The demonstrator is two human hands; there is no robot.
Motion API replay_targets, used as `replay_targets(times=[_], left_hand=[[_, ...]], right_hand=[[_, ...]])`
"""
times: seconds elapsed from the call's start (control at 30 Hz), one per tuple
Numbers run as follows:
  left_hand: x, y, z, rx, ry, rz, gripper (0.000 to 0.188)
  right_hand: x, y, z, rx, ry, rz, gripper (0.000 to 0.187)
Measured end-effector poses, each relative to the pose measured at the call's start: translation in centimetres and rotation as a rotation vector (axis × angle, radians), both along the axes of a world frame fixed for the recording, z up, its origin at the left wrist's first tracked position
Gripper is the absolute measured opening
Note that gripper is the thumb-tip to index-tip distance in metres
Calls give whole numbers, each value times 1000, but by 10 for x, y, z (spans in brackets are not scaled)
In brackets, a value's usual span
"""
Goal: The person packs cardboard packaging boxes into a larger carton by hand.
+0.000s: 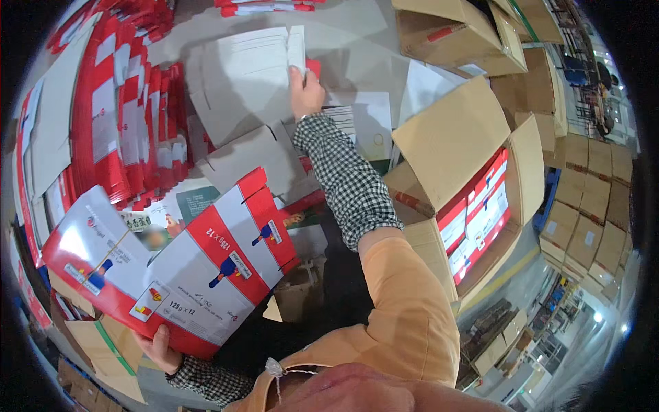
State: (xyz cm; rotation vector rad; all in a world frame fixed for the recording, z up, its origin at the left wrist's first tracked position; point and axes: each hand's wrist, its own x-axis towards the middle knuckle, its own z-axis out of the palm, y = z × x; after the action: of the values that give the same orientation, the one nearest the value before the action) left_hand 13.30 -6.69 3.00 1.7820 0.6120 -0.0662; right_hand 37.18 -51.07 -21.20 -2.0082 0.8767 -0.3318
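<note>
Big picture first: the bench [357,41] is buried in packaging, grey sheets lying flat across it so the next one can be peeled off. Along its left edge runs a long row of red-and-white flat cartons [127,117], standing on edge and leaning together like filed cards, which keeps them thin and easy to pull. To the right sits an open brown shipping box [453,151], flaps thrown wide and tipped toward the person, more red-and-white cartons packed inside it.

Closer in, the folded red-and-white carton [178,268] sits low on the left, tilted and resting against the person's body. The left hand [159,349] is closed on its bottom edge from underneath, fingers curled up under the fold, propping it so the printed face stays up.

Now the right arm, checked sleeve stretched far forward over the bench. The right hand [306,93] is closed in a pinch on the white sheet [296,47], thumb and fingers gripping its lower edge so the sheet stands up off the grey pile beneath.
</note>
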Motion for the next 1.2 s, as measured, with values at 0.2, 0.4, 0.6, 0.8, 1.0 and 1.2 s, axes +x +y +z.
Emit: replay_targets(times=[0.2, 0.4, 0.6, 0.8, 1.0, 1.2], left_hand=[[-7, -9, 23, -37, -292, 96, 72], [1, -10, 20, -76, -287, 90, 72], [4, -15, 18, -49, -308, 130, 74], [-9, 0, 15, -2, -271, 136, 73], [3, -10, 6, -48, -305, 158, 69], [-18, 3, 19, 40, -367, 194, 63]], right_hand=[[-13, -11, 0, 135, 176, 186, 70], [-32, -38, 5, 674, 279, 661, 76], [-82, -5, 26, 753, 474, 1099, 72], [-121, 3, 43, 619, 734, 1371, 92], [-200, 5, -88, 225, 277, 1372, 45], [-160, 23, 17, 102, 363, 1171, 33]])
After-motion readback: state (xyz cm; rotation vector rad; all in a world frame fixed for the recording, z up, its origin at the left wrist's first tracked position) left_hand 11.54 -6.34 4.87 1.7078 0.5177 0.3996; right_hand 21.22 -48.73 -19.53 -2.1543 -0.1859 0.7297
